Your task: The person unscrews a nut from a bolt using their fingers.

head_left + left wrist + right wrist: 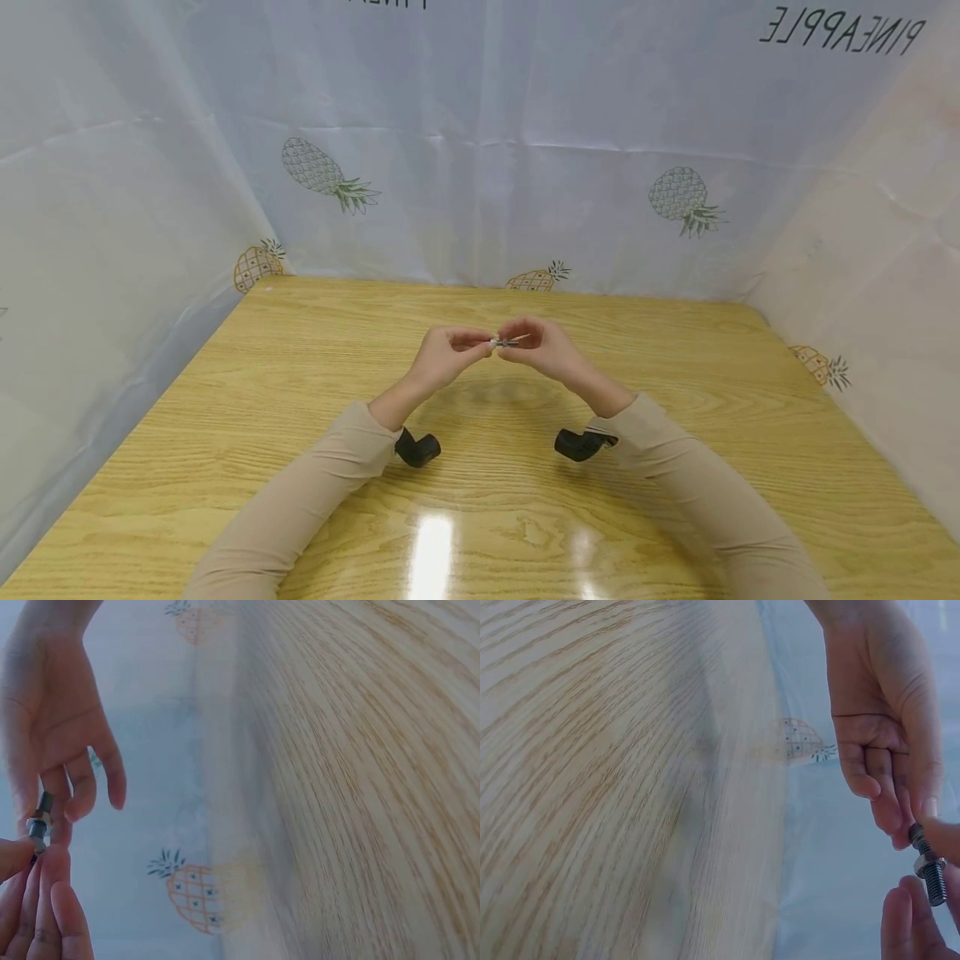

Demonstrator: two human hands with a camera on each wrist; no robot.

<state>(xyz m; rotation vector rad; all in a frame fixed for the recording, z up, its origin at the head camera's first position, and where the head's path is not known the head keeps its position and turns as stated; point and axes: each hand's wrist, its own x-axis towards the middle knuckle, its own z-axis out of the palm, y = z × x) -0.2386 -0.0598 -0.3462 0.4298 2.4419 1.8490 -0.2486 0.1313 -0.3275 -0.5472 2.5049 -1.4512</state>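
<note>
My left hand (442,357) pinches the head end of a small metal bolt (515,344) between thumb and fingertips, above the table. My right hand (543,348) meets it from the other side, thumb and fingers curled around the hex nut (930,866) on the bolt's shank. In the right wrist view the threaded end sticks out past the nut, toward the right hand. The left wrist view has the bolt (45,802) standing between both hands' fingertips. Fingers partly hide the bolt's head.
A wood-grain table (480,500) lies below the hands. Pale curtains (480,200) printed with pineapples surround its back and sides. One black bent piece (420,450) shows beside the left cuff, another black piece (577,444) beside the right cuff.
</note>
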